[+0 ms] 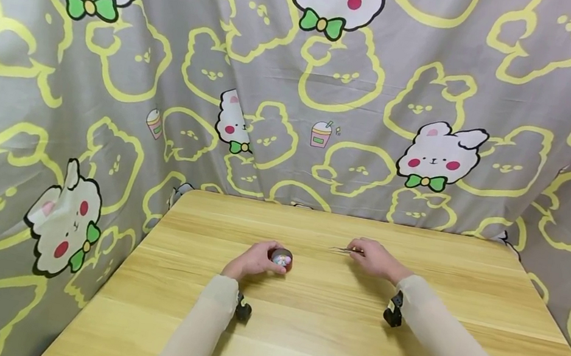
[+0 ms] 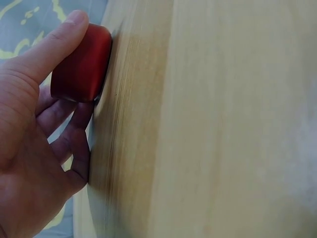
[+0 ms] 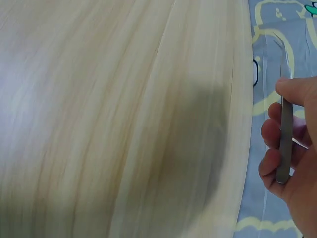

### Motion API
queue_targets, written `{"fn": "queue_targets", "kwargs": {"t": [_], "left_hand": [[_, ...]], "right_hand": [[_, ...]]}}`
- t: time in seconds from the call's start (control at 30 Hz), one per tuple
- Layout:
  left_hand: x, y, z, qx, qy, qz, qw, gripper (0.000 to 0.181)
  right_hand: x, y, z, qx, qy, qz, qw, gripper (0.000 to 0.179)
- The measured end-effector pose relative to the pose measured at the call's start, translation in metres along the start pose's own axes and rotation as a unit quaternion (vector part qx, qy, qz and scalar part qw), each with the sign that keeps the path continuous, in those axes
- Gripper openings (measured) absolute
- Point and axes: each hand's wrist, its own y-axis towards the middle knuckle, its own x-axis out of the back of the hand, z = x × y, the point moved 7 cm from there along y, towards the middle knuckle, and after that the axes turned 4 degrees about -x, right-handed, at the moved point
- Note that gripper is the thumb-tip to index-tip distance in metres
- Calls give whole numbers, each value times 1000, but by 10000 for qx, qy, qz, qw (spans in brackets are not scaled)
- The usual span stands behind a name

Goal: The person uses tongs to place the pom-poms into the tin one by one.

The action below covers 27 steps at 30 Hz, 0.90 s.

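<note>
My left hand (image 1: 258, 258) holds a small round red container (image 1: 289, 260) between thumb and fingers, near the middle of the table. Several small pastel-coloured pieces (image 1: 281, 260) show inside its open top. In the left wrist view the red container (image 2: 84, 64) appears from the side, thumb along it, its base close to the wood. To the right, my right hand (image 1: 374, 258) grips a pair of slim metal tweezers (image 1: 354, 251), their fine tips pointing left toward the container but apart from it. The right wrist view shows the tweezers (image 3: 286, 134) between thumb and fingers, tips slightly bent.
A light wood-grain table (image 1: 305, 341) spreads beneath both hands. Grey curtains (image 1: 289, 80) with cartoon rabbits hang behind and along the sides. Black devices (image 1: 394, 310) are strapped at both wrists.
</note>
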Motion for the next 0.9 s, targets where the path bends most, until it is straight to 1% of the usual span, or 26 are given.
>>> {"fn": "queue_targets", "kwargs": {"t": [0.17, 0.33, 0.43, 0.63, 0.9], "left_hand": [[0, -1, 0, 32, -18, -9, 10000, 49], [1, -1, -1, 15, -42, 5, 10000, 49], [1, 0, -1, 33, -64, 1, 10000, 49], [1, -1, -1, 77, -106, 2, 9999, 49], [1, 1, -1, 105, -73, 11, 9999, 50]], "right_hand": [[4, -8, -16, -192, -7, 9, 9998, 9], [10, -16, -32, -263, -75, -57, 9996, 9], [13, -22, -40, -211, -166, -152, 9995, 8], [17, -32, -53, -198, -179, -324, 9991, 6], [16, -41, -69, -453, -272, -108, 9985, 8]]}}
